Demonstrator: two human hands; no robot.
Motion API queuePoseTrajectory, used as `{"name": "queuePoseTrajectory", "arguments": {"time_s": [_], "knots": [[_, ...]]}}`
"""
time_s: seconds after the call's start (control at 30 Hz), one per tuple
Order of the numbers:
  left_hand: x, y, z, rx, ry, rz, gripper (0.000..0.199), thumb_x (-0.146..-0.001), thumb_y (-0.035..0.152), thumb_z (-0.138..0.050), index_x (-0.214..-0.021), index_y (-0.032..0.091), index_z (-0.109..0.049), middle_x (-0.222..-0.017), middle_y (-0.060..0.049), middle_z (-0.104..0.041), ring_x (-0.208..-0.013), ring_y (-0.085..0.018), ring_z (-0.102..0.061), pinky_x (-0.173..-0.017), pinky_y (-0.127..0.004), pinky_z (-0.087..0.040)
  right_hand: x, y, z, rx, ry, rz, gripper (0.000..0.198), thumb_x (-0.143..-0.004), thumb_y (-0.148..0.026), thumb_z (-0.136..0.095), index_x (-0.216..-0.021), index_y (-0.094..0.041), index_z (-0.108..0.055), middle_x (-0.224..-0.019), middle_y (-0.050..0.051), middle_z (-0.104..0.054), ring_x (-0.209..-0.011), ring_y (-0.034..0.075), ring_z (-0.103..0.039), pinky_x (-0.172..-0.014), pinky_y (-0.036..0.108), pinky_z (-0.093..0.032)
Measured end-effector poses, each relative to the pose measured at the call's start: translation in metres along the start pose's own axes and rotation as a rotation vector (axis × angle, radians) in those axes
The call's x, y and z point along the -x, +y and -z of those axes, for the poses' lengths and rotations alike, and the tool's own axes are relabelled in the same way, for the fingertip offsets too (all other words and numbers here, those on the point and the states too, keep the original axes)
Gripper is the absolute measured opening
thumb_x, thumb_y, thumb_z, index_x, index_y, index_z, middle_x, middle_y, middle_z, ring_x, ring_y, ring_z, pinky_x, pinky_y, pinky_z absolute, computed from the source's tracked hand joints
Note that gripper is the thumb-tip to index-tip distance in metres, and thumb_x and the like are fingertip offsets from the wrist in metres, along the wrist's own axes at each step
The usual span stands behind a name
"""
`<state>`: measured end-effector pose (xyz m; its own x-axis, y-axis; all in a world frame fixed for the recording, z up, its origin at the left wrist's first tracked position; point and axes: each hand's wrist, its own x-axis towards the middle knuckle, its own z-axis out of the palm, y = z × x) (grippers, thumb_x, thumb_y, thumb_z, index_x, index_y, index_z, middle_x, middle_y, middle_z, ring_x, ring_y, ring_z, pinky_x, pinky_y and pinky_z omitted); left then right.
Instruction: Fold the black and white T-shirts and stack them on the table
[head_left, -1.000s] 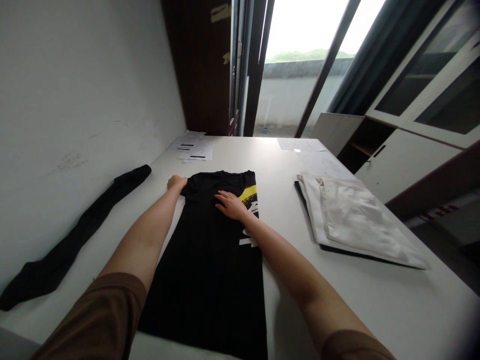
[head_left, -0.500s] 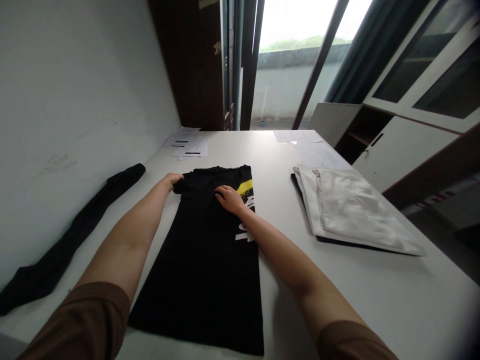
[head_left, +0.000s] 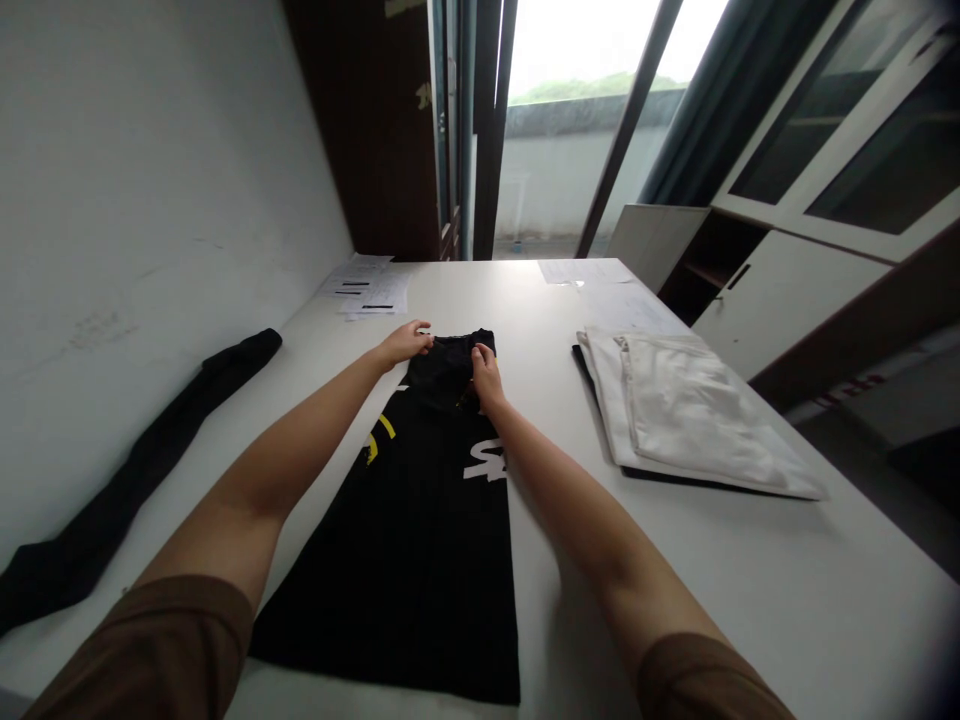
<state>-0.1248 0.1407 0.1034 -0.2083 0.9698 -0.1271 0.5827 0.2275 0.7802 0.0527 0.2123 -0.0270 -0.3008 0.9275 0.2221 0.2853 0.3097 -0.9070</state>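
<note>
A black T-shirt (head_left: 405,560) with yellow and white print lies lengthwise on the white table, its sides folded inward and its broad hem nearest me. My left hand (head_left: 409,343) pinches the cloth at the far left corner by the collar end. At the far right edge, my right hand (head_left: 487,374) has its thumb and fingers closed on the fabric. Between the two hands the cloth is bunched up. Parts of the yellow and white print show along both side edges.
A folded pile of white cloth (head_left: 690,410), with something black under it, sits on the table (head_left: 555,560) at right. A long black garment (head_left: 157,450) lies along the left wall. Paper sheets (head_left: 367,285) rest at the back left, more papers (head_left: 585,272) at the back right.
My left hand has moved right, bringing the left side of the T-shirt inward, so yellow print now shows on that edge. My right hand has shifted from the shirt's middle to its right edge.
</note>
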Motion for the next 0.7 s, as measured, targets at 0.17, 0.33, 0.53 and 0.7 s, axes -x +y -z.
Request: {"name": "queuePoseTrajectory", "arguments": {"time_s": [0.17,0.33,0.53,0.7], "knots": [[0.061,-0.028,-0.018,-0.298,0.053,-0.032,0.029,-0.085,0.036,-0.065,-0.108,0.020,-0.066,-0.101,-0.007,-0.070,-0.097,-0.025,-0.066,-0.085,-0.034,-0.049,0.002,-0.005,0.004,0.043,-0.090,0.060,0.041,-0.092,-0.034,-0.063,-0.132,-0.026,-0.065,-0.128,0.005,-0.070,-0.119,0.023,-0.064,-0.107,0.036,-0.047],[0.169,-0.053,-0.032,-0.791,0.060,-0.110,0.040,-0.088,0.051,-0.062,-0.117,0.024,-0.059,-0.118,-0.010,-0.065,-0.104,-0.027,-0.064,-0.084,-0.035,-0.050,0.006,-0.016,0.000,0.164,-0.260,0.131,0.021,-0.091,-0.024,-0.061,-0.102,-0.027,-0.079,-0.103,0.000,-0.078,-0.102,0.022,-0.070,-0.096,0.032,-0.052],[0.259,-0.068,-0.036,-1.009,-0.071,0.090,0.029,-0.098,0.044,-0.049,-0.106,0.021,-0.064,-0.109,-0.012,-0.069,-0.095,-0.028,-0.068,-0.081,-0.038,-0.051,0.002,-0.029,-0.009,0.282,-0.252,0.127,0.024,-0.091,-0.025,-0.061,-0.107,-0.028,-0.079,-0.107,0.001,-0.077,-0.103,0.023,-0.070,-0.094,0.033,-0.052],[0.299,-0.077,-0.030,-1.054,-0.101,0.205,0.028,-0.100,0.032,-0.041,-0.104,0.019,-0.066,-0.103,-0.012,-0.072,-0.088,-0.029,-0.070,-0.077,-0.040,-0.052,-0.001,-0.037,-0.019,0.398,-0.308,0.142,0.023,-0.090,-0.029,-0.063,-0.106,-0.029,-0.079,-0.111,0.005,-0.077,-0.108,0.029,-0.069,-0.095,0.038,-0.052]]}}
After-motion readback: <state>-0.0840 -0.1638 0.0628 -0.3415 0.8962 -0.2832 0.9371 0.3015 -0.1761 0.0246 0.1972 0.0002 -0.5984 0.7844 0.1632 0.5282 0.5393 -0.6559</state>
